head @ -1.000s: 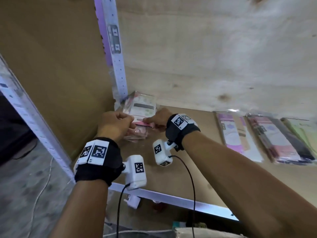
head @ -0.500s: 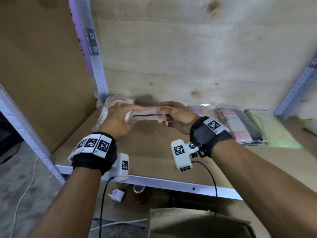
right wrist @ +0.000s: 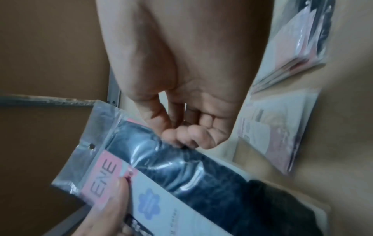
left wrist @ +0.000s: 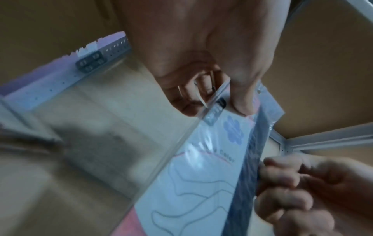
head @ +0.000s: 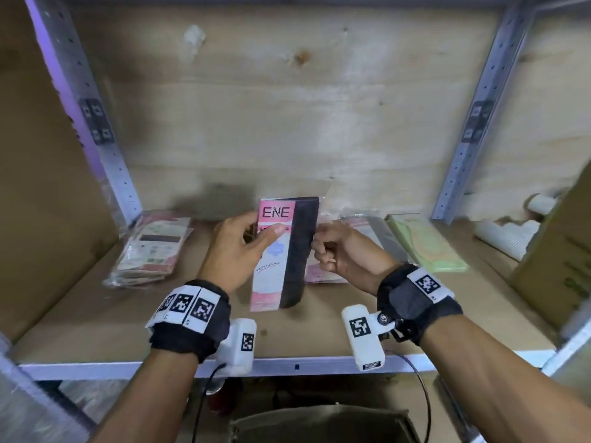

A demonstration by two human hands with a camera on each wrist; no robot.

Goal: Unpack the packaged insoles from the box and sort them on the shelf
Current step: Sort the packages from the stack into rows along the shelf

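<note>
A packaged insole [head: 281, 251], a pink "ENE" card beside a dark insole in a clear bag, is held upright over the middle of the shelf board [head: 128, 314]. My left hand [head: 256, 238] grips its upper left, thumb on the front and fingers behind; the left wrist view shows this hand [left wrist: 218, 100] on the bag [left wrist: 201, 175]. My right hand [head: 323, 243] has curled fingers pinching the bag's right edge. In the right wrist view its fingertips [right wrist: 177, 135] meet the dark side of the package [right wrist: 201, 175].
A stack of packaged insoles [head: 150, 247] lies at the shelf's left rear. A pink and dark pack [head: 367, 231] and a green pack [head: 422, 241] lie behind my right hand. White rolls [head: 505, 235] and a cardboard box [head: 559, 260] sit right. Another box [head: 319, 423] stands below.
Both hands lifted one package from the left stack, carried it right to the shelf's middle, and turned it from flat to upright facing me.
</note>
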